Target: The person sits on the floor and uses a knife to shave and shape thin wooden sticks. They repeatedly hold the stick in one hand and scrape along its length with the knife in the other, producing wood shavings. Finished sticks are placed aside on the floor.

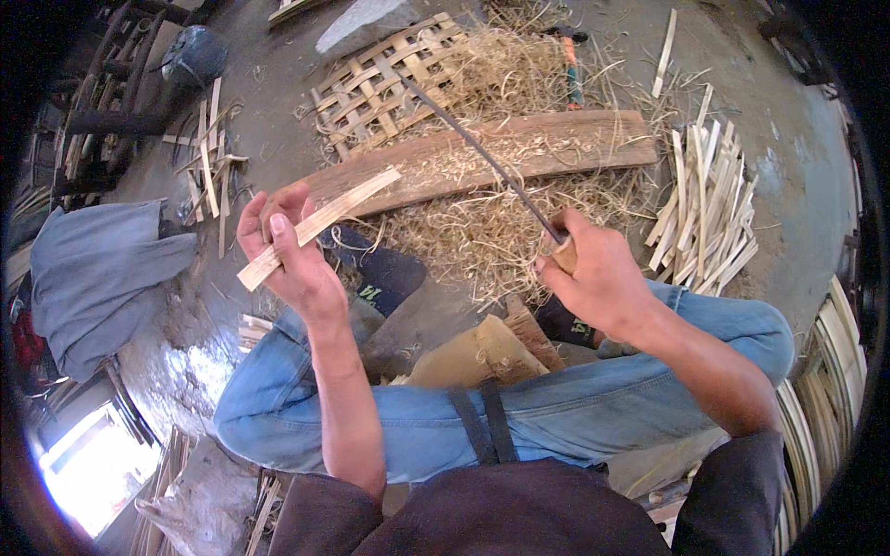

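A flat pale strip of wood or bamboo (349, 202) lies across my left hand (311, 278), pinned by the thumb, with the other fingers curled up behind it. Its upper end reaches over the wooden plank (603, 139). In my right hand (601, 276) is the wooden handle of a knife, its long, thin dark blade (477, 146) slanting up and left over the plank. The blade and the strip are apart. Fine shavings (464, 236) lie on the plank and heap up on its near side, in front of my crossed legs.
Beyond the plank are a woven lattice of strips (375, 102), a stone block (364, 25) and a hammer-like tool (572, 69). Bundled pale strips (706, 199) lie at right, loose strips (209, 157) at left. Grey cloth (102, 278) hangs at far left. A tan pad (477, 355) rests between my legs.
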